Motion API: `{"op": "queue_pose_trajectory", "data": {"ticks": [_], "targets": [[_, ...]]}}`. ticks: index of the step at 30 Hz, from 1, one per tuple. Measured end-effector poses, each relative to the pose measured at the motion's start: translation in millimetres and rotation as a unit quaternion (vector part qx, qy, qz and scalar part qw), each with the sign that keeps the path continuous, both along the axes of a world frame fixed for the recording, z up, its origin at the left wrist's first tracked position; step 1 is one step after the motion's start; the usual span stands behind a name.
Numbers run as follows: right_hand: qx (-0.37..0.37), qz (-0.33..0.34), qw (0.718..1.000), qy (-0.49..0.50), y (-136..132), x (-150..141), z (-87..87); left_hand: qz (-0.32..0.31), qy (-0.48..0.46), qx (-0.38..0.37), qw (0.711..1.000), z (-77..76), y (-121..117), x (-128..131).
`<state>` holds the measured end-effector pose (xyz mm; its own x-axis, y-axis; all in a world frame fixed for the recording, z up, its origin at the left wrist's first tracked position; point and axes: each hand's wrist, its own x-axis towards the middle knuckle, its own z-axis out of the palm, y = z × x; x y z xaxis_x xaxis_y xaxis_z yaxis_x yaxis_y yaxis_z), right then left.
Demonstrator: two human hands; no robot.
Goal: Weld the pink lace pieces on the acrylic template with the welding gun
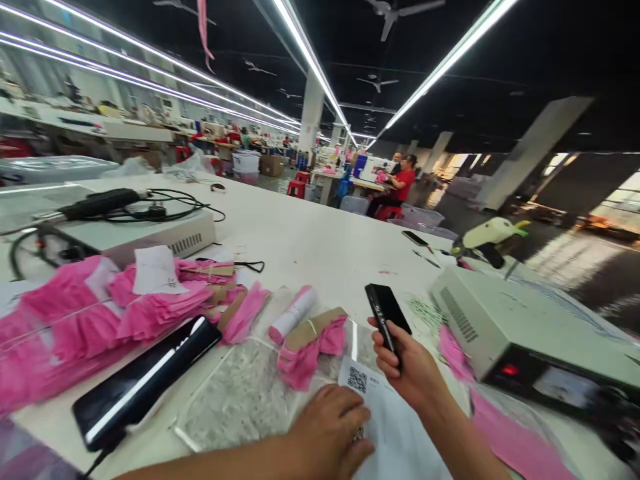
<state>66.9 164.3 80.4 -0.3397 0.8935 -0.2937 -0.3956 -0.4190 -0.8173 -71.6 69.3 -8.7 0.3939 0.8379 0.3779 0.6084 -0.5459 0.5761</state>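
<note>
You clamp phone (393,308) in right grip (407,367) near paper (400,433) | left grip (327,427) at paper's left edge, can't tell if together

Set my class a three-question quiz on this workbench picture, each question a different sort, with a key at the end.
1. Multiple choice: what is the right hand holding?
a) a pair of scissors
b) a black phone
c) a water bottle

2. True or false: the left hand is at a printed sheet that bears a QR code.

3. Fill in the blank: the large cloth bundle at the far left of the bench is mainly ____ in colour.

Key: 1. b; 2. true; 3. pink
</note>
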Motion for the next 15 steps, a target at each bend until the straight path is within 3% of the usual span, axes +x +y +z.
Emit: {"op": "queue_pose_trajectory", "data": {"ticks": [2, 4, 8, 12, 15], "targets": [[-0.005, -0.008, 1.0, -0.01, -26, 6, -6.3, 0.0, -0.103, -0.063, 0.993, 16.7, -2, -5], [-0.011, -0.003, 1.0, -0.024, -52, 15, -15.4, 0.014, -0.204, -0.148, 0.968, 33.1, -4, -9], [-0.022, 0.056, 0.997, -0.043, -90, 34, -30.1, 0.006, -0.374, -0.31, 0.874, 52.4, -5, -9], [-0.004, 0.124, 0.99, -0.069, -109, 53, -31.7, -0.045, -0.39, -0.382, 0.837, 57.5, -7, -8], [0.029, 0.097, 0.994, -0.046, -125, 69, -25.0, -0.068, -0.346, -0.426, 0.833, 63.4, -14, -10]]}}
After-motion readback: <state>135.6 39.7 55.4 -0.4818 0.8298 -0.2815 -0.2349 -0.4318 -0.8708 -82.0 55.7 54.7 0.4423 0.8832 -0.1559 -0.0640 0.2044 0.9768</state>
